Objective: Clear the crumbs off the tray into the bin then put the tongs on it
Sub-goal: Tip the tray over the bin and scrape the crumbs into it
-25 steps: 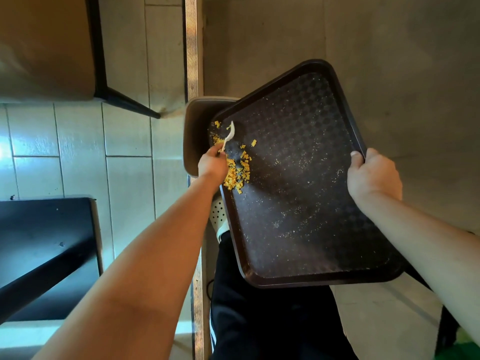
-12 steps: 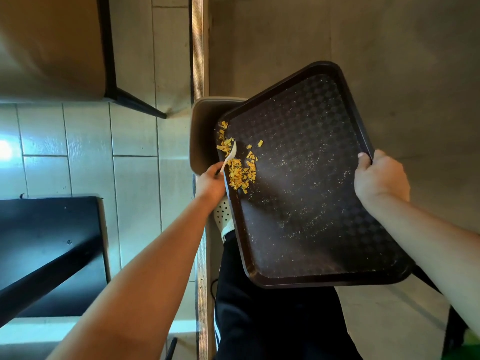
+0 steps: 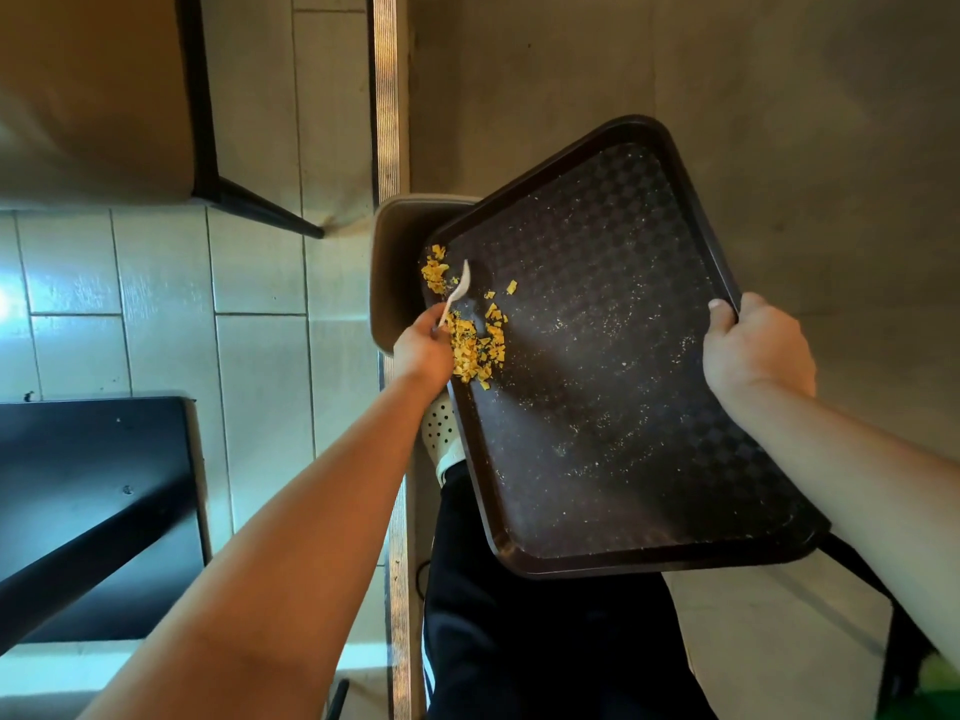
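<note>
Tray (image 3: 597,387), dark brown with a textured floor, is held tilted above the floor, its upper left corner overlapping the open top of the bin (image 3: 397,272). Right hand (image 3: 756,350) grips the tray's right rim, thumb over the top edge and fingers underneath, closed firmly on it. Left hand (image 3: 423,350) is at the tray's left rim, fingers pinched around the handle of a small white spoon (image 3: 457,291); the spoon's bowl points up and away, lying over the tray floor near the corner that meets the bin.

Crumbs (image 3: 475,345), yellow and flaky, sit in two groups along the left side of the tray: a larger heap just beside the left hand and a smaller cluster at the corner next to the bin. A few loose flakes lie to the right of the spoon. Fine pale specks are scattered across the middle of the tray.

Bin is beige and stands on the floor beside a metal strip (image 3: 387,96) dividing pale tiles from grey flooring. Tongs do not appear in view. A dark trouser leg (image 3: 519,641) and a perforated white shoe (image 3: 441,423) show below the tray.
</note>
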